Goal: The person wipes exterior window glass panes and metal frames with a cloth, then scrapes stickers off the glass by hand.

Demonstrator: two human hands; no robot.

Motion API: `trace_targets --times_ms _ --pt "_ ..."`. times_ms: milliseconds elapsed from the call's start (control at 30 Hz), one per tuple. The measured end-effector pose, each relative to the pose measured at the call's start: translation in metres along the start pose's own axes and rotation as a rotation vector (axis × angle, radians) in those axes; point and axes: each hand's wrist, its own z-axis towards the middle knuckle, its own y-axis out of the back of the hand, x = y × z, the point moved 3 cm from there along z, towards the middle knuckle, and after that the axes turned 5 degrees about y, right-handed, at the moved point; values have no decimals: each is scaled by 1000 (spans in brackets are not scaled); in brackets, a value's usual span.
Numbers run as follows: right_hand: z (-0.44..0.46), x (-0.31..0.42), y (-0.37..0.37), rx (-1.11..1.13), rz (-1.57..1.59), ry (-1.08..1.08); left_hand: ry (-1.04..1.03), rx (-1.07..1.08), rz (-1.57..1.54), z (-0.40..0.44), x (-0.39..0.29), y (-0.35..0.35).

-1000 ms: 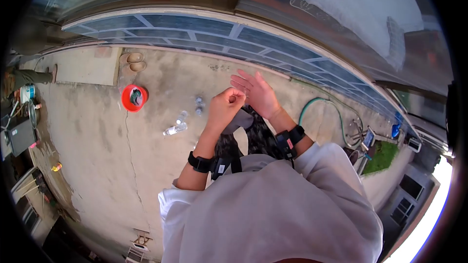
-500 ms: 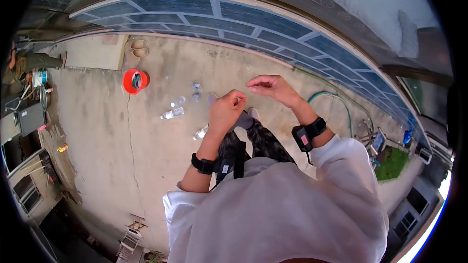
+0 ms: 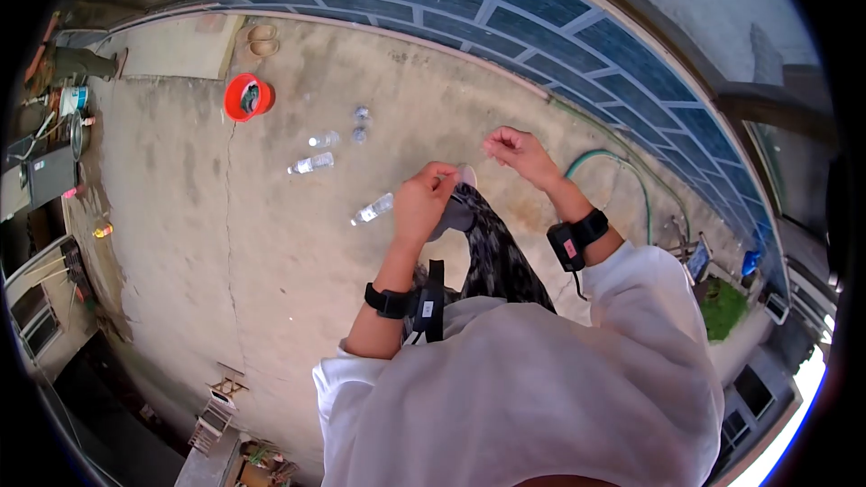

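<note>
My left hand [image 3: 424,204] is held up in front of my body, thumb and fingers pinched together. To its right, apart from it, my right hand [image 3: 525,159] has its fingers curled in and their tips close together. Anything thin or small between the fingers of either hand cannot be made out. Nearest to my left hand, a clear plastic bottle [image 3: 373,208] lies on the concrete ground. Farther off lie a second clear bottle [image 3: 311,163], another bottle [image 3: 324,139], and small clear bottles [image 3: 360,134]. Beneath my hands shows one shoe [image 3: 466,176].
A red bucket [image 3: 234,101] holding something dark green stands ahead to the left, near tan slippers [image 3: 262,41]. A green hose [image 3: 646,197] curves along the blue brick wall [image 3: 505,27]. At far left is another person's leg [image 3: 86,63]. A small wooden chair [image 3: 213,415] stands lower left.
My hands have drawn farther apart, the right one shifting right and its fingers curling more. The bottles and bucket sit higher in view. One of the two shoes is no longer visible.
</note>
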Motion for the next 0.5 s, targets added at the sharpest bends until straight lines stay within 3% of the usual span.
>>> trace_targets --times_ms 100,167,233,267,367,433,467,500 --pt "-1 -16 15 -352 -657 78 80 -96 -83 -36 55 37" --pt "-3 -39 31 -488 -1015 -108 144 -159 -188 -73 98 77" --pt "-20 -61 41 -485 -1133 -253 226 -226 -197 -117 144 120" --pt "-23 -120 67 -415 -1161 -44 262 -262 -162 -140 165 143" --pt "-51 -179 61 -583 -940 -91 384 -289 -134 -203 232 188" --pt "-79 -199 37 -749 -996 -321 437 -299 -100 -232 266 209" --pt "-89 -194 14 -754 -990 -328 435 -293 -92 -240 280 217" --pt "-101 -193 -11 -595 -985 -412 473 -271 -99 -246 292 224"
